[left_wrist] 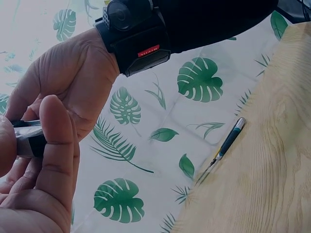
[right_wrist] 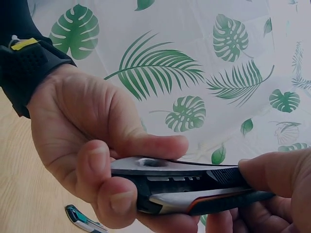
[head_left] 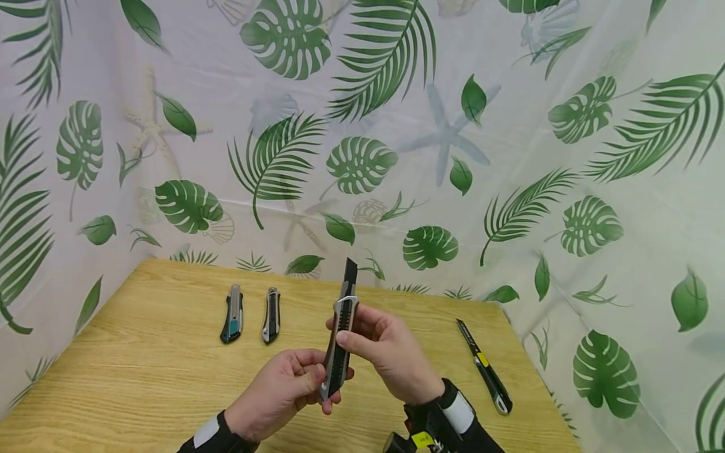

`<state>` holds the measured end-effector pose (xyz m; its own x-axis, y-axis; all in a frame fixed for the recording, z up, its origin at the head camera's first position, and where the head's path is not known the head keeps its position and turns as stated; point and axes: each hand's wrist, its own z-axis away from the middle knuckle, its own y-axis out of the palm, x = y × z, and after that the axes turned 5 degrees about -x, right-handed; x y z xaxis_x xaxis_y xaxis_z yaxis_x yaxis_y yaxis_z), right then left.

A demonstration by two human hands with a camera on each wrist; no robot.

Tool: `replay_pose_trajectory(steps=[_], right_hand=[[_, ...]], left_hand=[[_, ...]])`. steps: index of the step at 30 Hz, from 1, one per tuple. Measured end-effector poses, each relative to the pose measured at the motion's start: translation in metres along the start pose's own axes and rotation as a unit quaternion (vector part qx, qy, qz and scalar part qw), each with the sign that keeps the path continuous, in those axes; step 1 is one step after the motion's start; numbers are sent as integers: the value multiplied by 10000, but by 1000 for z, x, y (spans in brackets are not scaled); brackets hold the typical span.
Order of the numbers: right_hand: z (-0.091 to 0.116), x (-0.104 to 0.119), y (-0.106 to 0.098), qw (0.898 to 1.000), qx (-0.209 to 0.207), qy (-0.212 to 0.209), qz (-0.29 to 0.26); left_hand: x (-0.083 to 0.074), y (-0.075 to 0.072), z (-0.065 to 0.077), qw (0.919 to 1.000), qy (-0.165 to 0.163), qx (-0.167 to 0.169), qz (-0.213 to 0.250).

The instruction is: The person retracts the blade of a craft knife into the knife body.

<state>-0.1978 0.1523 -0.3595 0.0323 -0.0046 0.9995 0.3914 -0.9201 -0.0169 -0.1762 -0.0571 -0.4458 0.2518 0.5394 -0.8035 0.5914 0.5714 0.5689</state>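
A grey-and-black utility knife [head_left: 344,314] is held above the table, tilted upright, with its dark blade [head_left: 351,270] extended at the top. My left hand [head_left: 283,384] pinches its lower end between thumb and fingers. Higher up, my right hand [head_left: 393,355] grips the body, the thumb lying along the face. Seen in the right wrist view, the knife [right_wrist: 189,196] shows an orange line and a slot in its side, with a right fingertip at a ridged black part. In the left wrist view, fingers cover most of the knife [left_wrist: 31,143].
A teal-and-grey utility knife [head_left: 232,314] and a grey-and-black one [head_left: 272,316] lie at the back left of the wooden table [head_left: 141,352]. At the right lies a slim black-and-yellow knife [head_left: 484,368], blade extended. A leaf-patterned sheet [head_left: 374,207] hangs behind the table.
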Motion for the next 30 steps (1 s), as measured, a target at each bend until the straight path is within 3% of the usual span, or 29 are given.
replay_pose_trajectory(steps=[7,13,21,23,26,28,30], right_hand=[[2,-5,2,9998,184,-2,1],[4,-15,6,9995,261,-158,107],[6,-22,9,9984,-38,-300,470],[6,-25,10,9973,-204,-318,637],[6,-31,13,9918,-543,-441,1070],[5,-36,16,9850,-797,-578,1419],[4,-41,18,9770,-1045,-736,1707]], left_hand=[[2,0,-1,9997,156,-99,135],[2,-2,-2,9994,97,-201,279],[3,-6,-3,9991,72,-371,175],[4,-6,-4,9984,21,-562,103],[5,-4,-5,9937,-5,-1117,-115],[6,-2,-8,9858,34,-1632,-395],[8,2,-11,9724,109,-2193,-791]])
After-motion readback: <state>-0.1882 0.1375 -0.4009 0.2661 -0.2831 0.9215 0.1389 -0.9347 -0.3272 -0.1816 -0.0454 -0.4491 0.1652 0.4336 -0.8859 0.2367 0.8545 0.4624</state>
